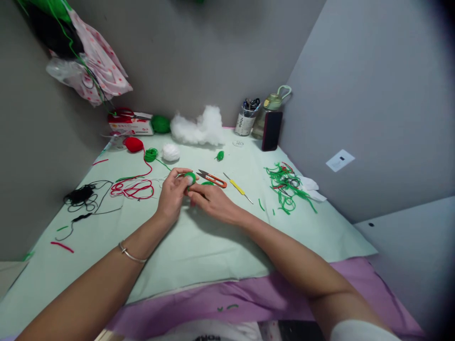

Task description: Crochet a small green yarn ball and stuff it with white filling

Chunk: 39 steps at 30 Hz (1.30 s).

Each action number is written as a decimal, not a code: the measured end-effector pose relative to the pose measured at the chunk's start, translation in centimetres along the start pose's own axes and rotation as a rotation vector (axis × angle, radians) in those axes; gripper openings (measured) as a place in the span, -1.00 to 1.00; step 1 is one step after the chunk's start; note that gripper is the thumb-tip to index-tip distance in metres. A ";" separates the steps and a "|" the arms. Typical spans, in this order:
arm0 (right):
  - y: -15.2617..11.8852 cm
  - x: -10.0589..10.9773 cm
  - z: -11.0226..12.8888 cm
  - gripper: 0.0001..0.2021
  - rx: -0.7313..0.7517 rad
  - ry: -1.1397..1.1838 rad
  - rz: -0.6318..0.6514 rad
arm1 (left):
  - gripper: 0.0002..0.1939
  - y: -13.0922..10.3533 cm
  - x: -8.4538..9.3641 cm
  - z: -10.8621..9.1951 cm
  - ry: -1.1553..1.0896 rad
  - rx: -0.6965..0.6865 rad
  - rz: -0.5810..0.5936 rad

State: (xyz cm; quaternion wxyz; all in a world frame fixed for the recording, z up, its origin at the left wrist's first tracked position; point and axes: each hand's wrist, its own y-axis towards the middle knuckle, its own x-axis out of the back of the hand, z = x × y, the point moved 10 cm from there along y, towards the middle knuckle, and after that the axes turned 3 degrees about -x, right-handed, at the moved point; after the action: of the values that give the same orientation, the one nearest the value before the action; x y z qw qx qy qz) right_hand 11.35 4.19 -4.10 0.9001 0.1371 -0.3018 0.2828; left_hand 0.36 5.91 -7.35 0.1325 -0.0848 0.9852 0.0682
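Observation:
Near the middle of the table my left hand [172, 196] is closed round a small green and white piece [190, 178]. My right hand [211, 201] meets it from the right, its fingers pressed together at the lower side of the piece; part of something red shows beneath them. Another green bit [207, 183] lies just beyond my right fingers. Orange-handled thread snips [216, 180] rest behind my right hand, with a yellow crochet hook [237, 186] to their right. A white yarn ball [170, 152] and a green yarn bundle [151, 155] sit farther back.
White stuffing [199, 128] lies by the back wall, near a green ball [160, 124]. A phone [272, 131] leans on a bottle [273, 102]. Green scraps [289, 187] lie right; black yarn [81, 195] and red yarn [133, 189] lie left.

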 end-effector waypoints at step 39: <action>0.9 3.7 -3.9 -0.75 -0.029 0.265 -0.273 | -0.66 -0.5 -2.8 1.4 0.025 0.182 0.311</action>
State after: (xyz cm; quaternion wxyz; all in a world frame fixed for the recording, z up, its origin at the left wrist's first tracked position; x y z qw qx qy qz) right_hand 15.05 8.15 -4.72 0.9638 0.1253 -0.1635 0.1694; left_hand 3.49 6.03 -7.95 0.1152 0.0802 0.9901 -0.0024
